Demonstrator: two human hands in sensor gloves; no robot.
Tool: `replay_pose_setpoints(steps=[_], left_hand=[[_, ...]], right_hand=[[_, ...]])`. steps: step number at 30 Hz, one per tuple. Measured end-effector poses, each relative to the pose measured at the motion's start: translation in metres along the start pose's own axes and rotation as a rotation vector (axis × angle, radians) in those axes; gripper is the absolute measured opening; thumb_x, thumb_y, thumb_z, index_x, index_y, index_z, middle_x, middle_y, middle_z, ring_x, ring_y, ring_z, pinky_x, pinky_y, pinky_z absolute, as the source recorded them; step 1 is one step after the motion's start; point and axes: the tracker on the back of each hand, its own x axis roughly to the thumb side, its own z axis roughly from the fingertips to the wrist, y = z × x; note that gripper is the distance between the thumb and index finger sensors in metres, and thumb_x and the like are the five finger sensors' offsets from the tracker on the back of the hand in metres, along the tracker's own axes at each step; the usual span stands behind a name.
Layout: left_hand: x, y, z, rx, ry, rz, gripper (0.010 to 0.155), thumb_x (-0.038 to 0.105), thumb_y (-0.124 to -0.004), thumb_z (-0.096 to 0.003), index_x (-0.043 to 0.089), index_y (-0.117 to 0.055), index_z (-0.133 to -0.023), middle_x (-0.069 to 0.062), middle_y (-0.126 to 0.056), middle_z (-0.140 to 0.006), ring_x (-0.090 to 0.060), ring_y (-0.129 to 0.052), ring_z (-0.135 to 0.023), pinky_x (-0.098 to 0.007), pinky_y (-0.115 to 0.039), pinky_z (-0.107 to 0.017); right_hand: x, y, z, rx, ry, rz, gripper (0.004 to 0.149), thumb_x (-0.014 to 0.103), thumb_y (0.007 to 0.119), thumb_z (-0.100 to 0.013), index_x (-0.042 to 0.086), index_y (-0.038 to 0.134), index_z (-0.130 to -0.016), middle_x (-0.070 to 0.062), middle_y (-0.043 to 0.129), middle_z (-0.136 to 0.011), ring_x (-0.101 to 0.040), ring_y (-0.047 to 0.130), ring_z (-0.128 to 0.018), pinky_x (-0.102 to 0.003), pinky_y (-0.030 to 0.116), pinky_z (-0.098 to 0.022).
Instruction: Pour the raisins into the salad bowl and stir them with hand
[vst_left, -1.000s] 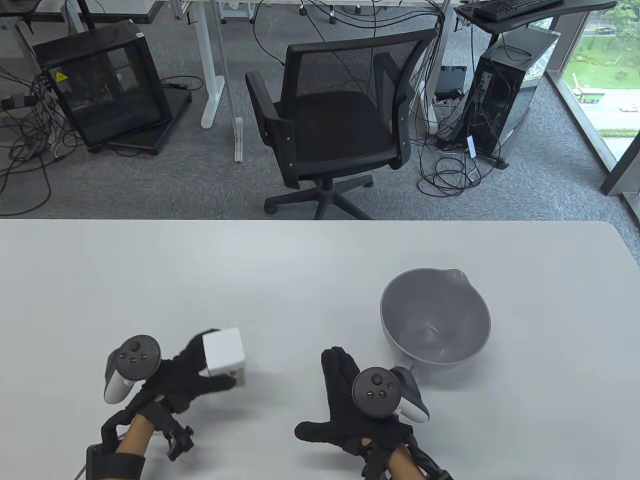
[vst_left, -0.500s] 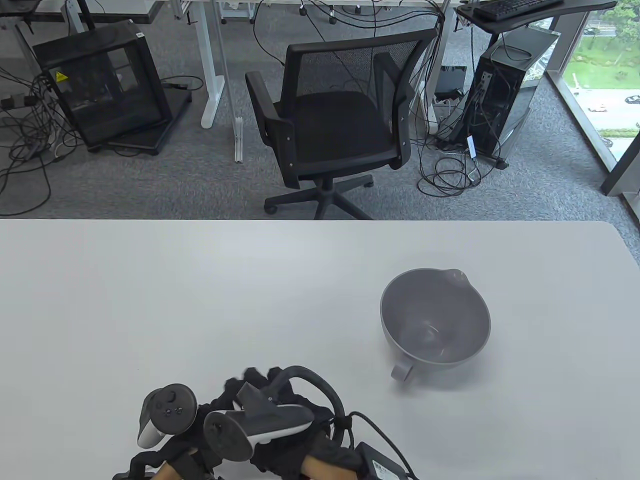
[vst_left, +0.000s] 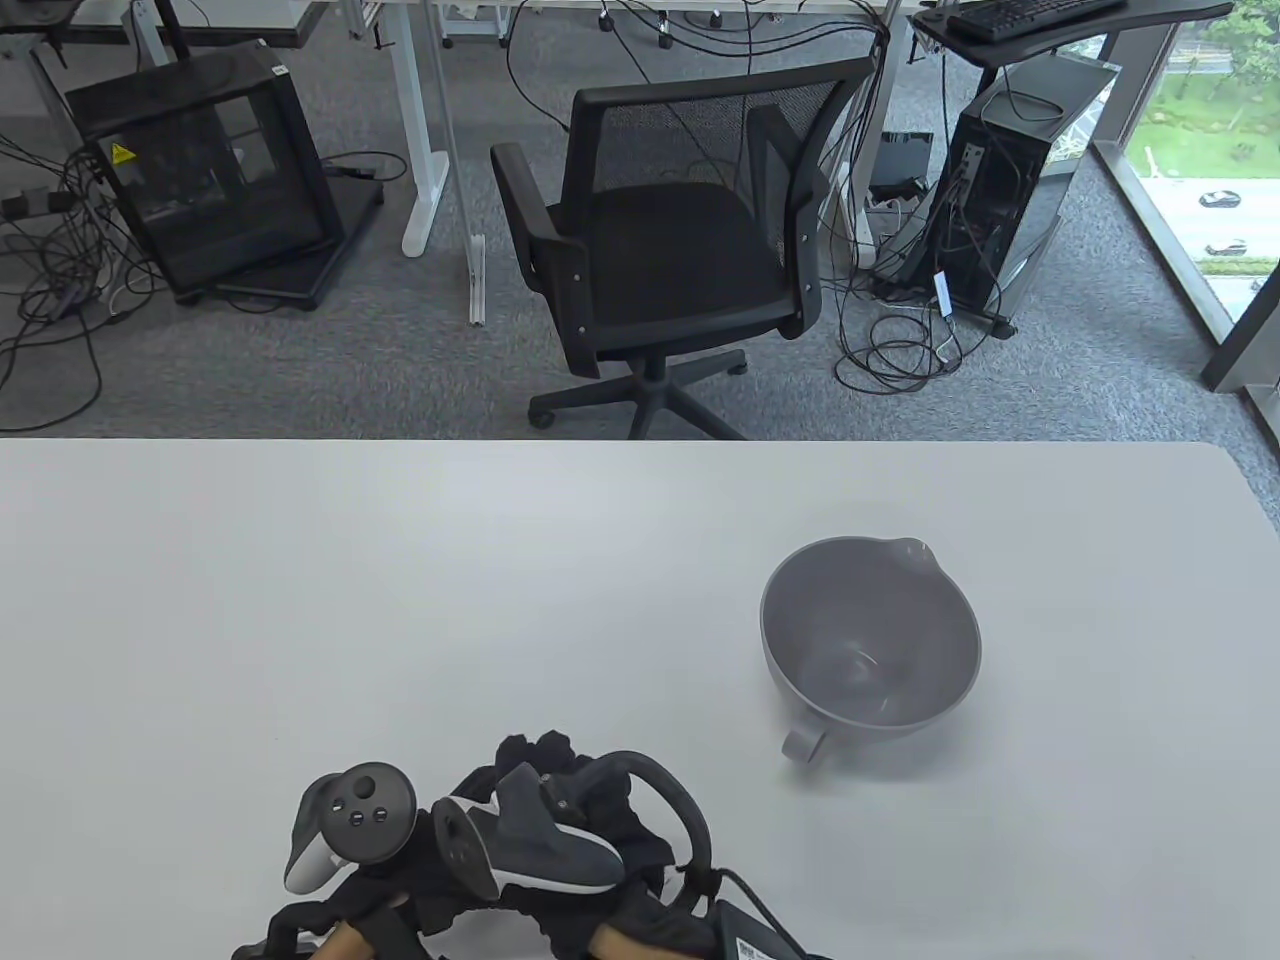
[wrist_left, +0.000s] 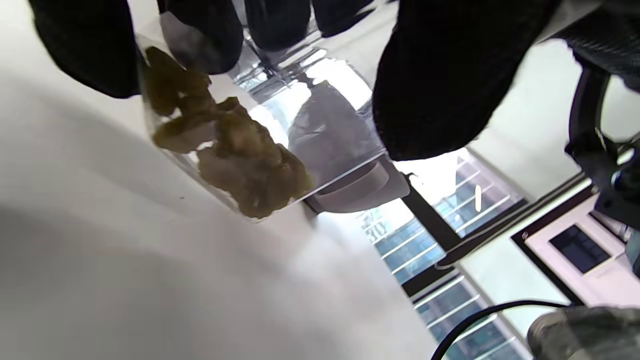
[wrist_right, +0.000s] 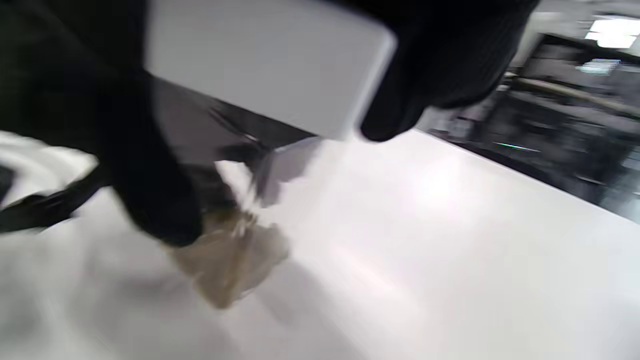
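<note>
The empty grey salad bowl, with a spout and a small handle, stands on the table right of centre. Both hands are together at the near edge, well left of the bowl. My left hand grips a clear box that is tilted just above the table. Greenish-brown raisins are heaped in the box's lower corner. My right hand reaches across and grips the box's white lid. In the table view the hands and trackers hide the box. The right wrist view is blurred.
The white table runs wide around the bowl. Beyond its far edge stand a black office chair, a black cabinet and a computer tower with loose cables on the carpet.
My left hand brought the box from the left toward the near edge. My right hand left its flat rest on the table, crossed over and took hold of the lid. The bowl has not moved.
</note>
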Motion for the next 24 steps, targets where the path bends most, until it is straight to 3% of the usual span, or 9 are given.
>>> replay_pose_setpoints(steps=[2, 3, 5, 7, 11, 14, 17, 21, 24], left_hand=[[-0.013, 0.001, 0.000, -0.086, 0.049, 0.037, 0.092, 0.045, -0.103, -0.0397, 0.023, -0.046, -0.108, -0.012, -0.055, -0.111, -0.044, -0.072, -0.097, -0.071, -0.080, -0.057], [-0.021, 0.003, 0.002, -0.016, 0.051, 0.044, 0.092, 0.044, -0.103, -0.0394, 0.022, -0.046, -0.108, -0.013, -0.055, -0.111, -0.046, -0.072, -0.096, -0.071, -0.080, -0.056], [-0.026, 0.008, 0.005, 0.018, 0.081, 0.073, 0.092, 0.043, -0.103, -0.0404, 0.022, -0.044, -0.108, -0.014, -0.053, -0.112, -0.048, -0.070, -0.097, -0.072, -0.078, -0.057], [-0.025, 0.013, 0.008, 0.095, 0.102, 0.082, 0.093, 0.042, -0.102, -0.0417, 0.022, -0.041, -0.109, -0.015, -0.052, -0.114, -0.051, -0.068, -0.097, -0.075, -0.075, -0.057], [-0.026, 0.019, 0.012, 0.143, 0.105, 0.067, 0.092, 0.040, -0.101, -0.0421, 0.023, -0.039, -0.108, -0.017, -0.047, -0.116, -0.055, -0.065, -0.099, -0.078, -0.070, -0.058], [-0.027, 0.022, 0.015, 0.160, 0.104, 0.089, 0.092, 0.039, -0.101, -0.0422, 0.023, -0.039, -0.108, -0.018, -0.047, -0.116, -0.055, -0.065, -0.099, -0.078, -0.070, -0.058], [-0.026, 0.024, 0.016, 0.168, 0.090, 0.098, 0.093, 0.040, -0.101, -0.0422, 0.023, -0.039, -0.108, -0.018, -0.047, -0.116, -0.055, -0.065, -0.098, -0.078, -0.069, -0.059], [-0.023, 0.026, 0.017, 0.189, 0.068, 0.092, 0.093, 0.040, -0.101, -0.0423, 0.023, -0.039, -0.108, -0.019, -0.048, -0.116, -0.055, -0.065, -0.098, -0.078, -0.068, -0.060], [-0.022, 0.026, 0.017, 0.178, 0.063, 0.096, 0.093, 0.040, -0.101, -0.0424, 0.023, -0.038, -0.109, -0.019, -0.048, -0.116, -0.055, -0.065, -0.098, -0.078, -0.067, -0.060]], right_hand=[[-0.009, -0.009, 0.025, -0.274, -0.090, -0.020, 0.083, 0.051, 0.078, -0.047, 0.014, 0.035, -0.107, -0.020, 0.048, -0.110, -0.038, 0.075, -0.086, -0.058, 0.064, -0.066], [-0.019, -0.010, 0.041, -0.484, -0.120, -0.104, 0.081, 0.047, 0.083, -0.047, 0.013, 0.043, -0.108, -0.023, 0.053, -0.110, -0.042, 0.077, -0.084, -0.061, 0.064, -0.063], [-0.033, 0.007, 0.042, -0.315, 0.027, -0.136, 0.081, 0.047, 0.085, -0.046, 0.007, 0.050, -0.108, -0.028, 0.060, -0.108, -0.045, 0.083, -0.080, -0.063, 0.069, -0.059], [-0.048, 0.061, 0.025, 0.214, 0.289, -0.078, 0.087, 0.047, 0.077, -0.052, 0.010, 0.025, -0.111, -0.025, 0.037, -0.114, -0.043, 0.065, -0.092, -0.063, 0.054, -0.068], [-0.058, 0.138, 0.003, 0.258, 0.304, -0.014, 0.089, 0.048, 0.075, -0.050, 0.005, 0.025, -0.109, -0.029, 0.039, -0.109, -0.044, 0.067, -0.088, -0.064, 0.057, -0.065], [-0.066, 0.155, 0.002, 0.428, 0.299, -0.218, 0.093, 0.050, 0.068, -0.052, 0.001, 0.011, -0.107, -0.035, 0.018, -0.109, -0.053, 0.045, -0.095, -0.070, 0.045, -0.065], [-0.084, 0.138, 0.017, 0.150, 0.426, -0.344, 0.099, 0.061, 0.064, -0.049, 0.000, 0.012, -0.107, -0.036, 0.020, -0.109, -0.055, 0.045, -0.094, -0.070, 0.046, -0.065], [-0.118, 0.100, 0.076, -0.602, 0.964, -0.507, 0.099, 0.062, 0.065, -0.048, -0.004, 0.019, -0.106, -0.038, 0.030, -0.105, -0.051, 0.055, -0.087, -0.063, 0.055, -0.061], [-0.150, 0.104, 0.112, -0.763, 1.266, -0.657, 0.104, 0.062, 0.063, -0.048, -0.010, 0.012, -0.102, -0.043, 0.022, -0.101, -0.053, 0.050, -0.085, -0.063, 0.054, -0.060]])
